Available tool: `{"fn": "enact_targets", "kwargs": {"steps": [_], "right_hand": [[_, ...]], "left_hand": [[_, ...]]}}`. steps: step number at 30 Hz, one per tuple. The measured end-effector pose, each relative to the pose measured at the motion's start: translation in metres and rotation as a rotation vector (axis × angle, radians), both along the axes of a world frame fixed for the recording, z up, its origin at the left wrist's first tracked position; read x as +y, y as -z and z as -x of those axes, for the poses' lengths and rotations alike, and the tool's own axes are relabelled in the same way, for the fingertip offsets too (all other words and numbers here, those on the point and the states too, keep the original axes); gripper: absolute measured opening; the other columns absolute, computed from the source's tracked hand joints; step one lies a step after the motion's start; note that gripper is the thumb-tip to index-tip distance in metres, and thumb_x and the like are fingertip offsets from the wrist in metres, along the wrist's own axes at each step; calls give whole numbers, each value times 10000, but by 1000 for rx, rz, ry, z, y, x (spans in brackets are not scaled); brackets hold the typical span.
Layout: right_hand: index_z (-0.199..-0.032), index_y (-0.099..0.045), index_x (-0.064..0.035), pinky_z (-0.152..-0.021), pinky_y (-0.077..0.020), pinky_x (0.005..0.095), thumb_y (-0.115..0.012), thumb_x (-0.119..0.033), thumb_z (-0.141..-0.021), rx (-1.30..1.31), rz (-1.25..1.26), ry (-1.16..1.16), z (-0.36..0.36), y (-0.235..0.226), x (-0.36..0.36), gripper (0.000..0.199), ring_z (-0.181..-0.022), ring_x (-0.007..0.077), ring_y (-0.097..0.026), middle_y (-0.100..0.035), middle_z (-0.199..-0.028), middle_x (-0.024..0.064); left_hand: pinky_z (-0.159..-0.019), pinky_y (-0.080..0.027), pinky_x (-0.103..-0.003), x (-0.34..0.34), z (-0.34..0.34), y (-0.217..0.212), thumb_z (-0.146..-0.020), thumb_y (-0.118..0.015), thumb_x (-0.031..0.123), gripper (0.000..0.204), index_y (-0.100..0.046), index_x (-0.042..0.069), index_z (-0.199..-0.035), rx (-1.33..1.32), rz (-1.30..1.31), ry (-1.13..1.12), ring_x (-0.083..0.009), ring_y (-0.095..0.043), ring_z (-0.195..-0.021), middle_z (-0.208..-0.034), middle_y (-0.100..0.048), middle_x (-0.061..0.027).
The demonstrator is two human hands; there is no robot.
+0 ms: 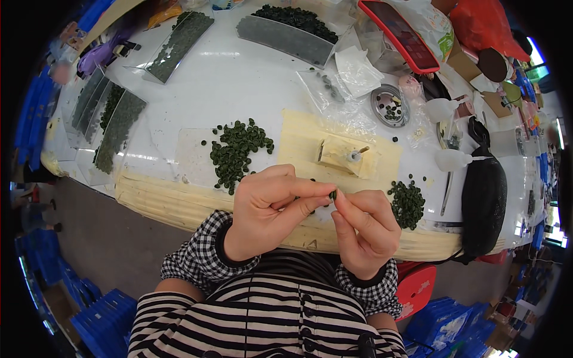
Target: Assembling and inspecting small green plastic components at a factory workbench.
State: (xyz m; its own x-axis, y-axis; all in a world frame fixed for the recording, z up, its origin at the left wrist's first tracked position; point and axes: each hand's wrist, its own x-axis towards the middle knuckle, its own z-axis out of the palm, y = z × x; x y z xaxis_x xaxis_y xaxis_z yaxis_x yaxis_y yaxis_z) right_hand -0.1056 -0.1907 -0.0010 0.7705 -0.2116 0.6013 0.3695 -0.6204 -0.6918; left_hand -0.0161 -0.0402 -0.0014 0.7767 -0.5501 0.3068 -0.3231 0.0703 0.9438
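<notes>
Over the table's front edge my two hands meet at their fingertips. My left hand [265, 206] is closed, with thumb and index finger pinching a small dark green disc-like piece [332, 195]. My right hand [368, 230] is closed too, its other fingers curled in and its fingertips on the right side of that piece. Just beyond my left hand spreads a pile of similar dark green pieces [239, 149]. A smaller pile [408, 204] lies right of my right hand. Behind the fingers stands a small block wrapped in cream tape [349, 156], with a short peg-like fitting [356, 156] on it.
Clear bins of green pieces [182, 45] stand at the far side and left [119, 128]. A red-cased phone [401, 37] leans at the far right, near a round metal dish [390, 106]. White squeeze bottles [449, 160], tweezers [446, 194] and a black pouch [483, 200] lie right.
</notes>
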Motion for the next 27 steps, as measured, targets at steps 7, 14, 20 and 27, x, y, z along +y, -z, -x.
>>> {"fn": "enact_targets", "kwargs": {"steps": [7,14,20,27], "right_hand": [[-1035,-714,-13,-607,-472,282,-754,58,-667,-21,113,-6,0,0,-3,376,-706,202,-590,-648,-852,71],[-1049,-711,-16,-605,-473,279,-743,67,-690,-13,37,-14,0,1,-1,370,-702,200,-591,-651,-872,76],[-1053,-708,-13,-599,-466,273,-736,69,-703,-19,14,-39,0,2,-2,361,-694,192,-590,-649,-862,82],[-1054,-702,0,-604,-458,268,-720,82,-716,5,-33,-60,1,4,-2,348,-695,189,-582,-641,-854,88]], "left_hand": [[-486,-237,-214,-2,1,3,-751,-756,-20,216,-736,36,-958,114,61,37,-29,-317,-520,-563,-375,62],[-480,-236,-216,-2,0,2,-749,-757,-19,221,-738,42,-960,28,38,4,-33,-323,-513,-561,-385,62],[-470,-295,-221,-1,-2,0,-747,-742,-32,249,-735,51,-982,-121,15,5,-66,-403,-518,-597,-497,9],[-478,-372,-225,1,-3,-2,-768,-716,-36,253,-726,44,-1008,-134,8,33,-94,-485,-543,-645,-595,-47]]}}
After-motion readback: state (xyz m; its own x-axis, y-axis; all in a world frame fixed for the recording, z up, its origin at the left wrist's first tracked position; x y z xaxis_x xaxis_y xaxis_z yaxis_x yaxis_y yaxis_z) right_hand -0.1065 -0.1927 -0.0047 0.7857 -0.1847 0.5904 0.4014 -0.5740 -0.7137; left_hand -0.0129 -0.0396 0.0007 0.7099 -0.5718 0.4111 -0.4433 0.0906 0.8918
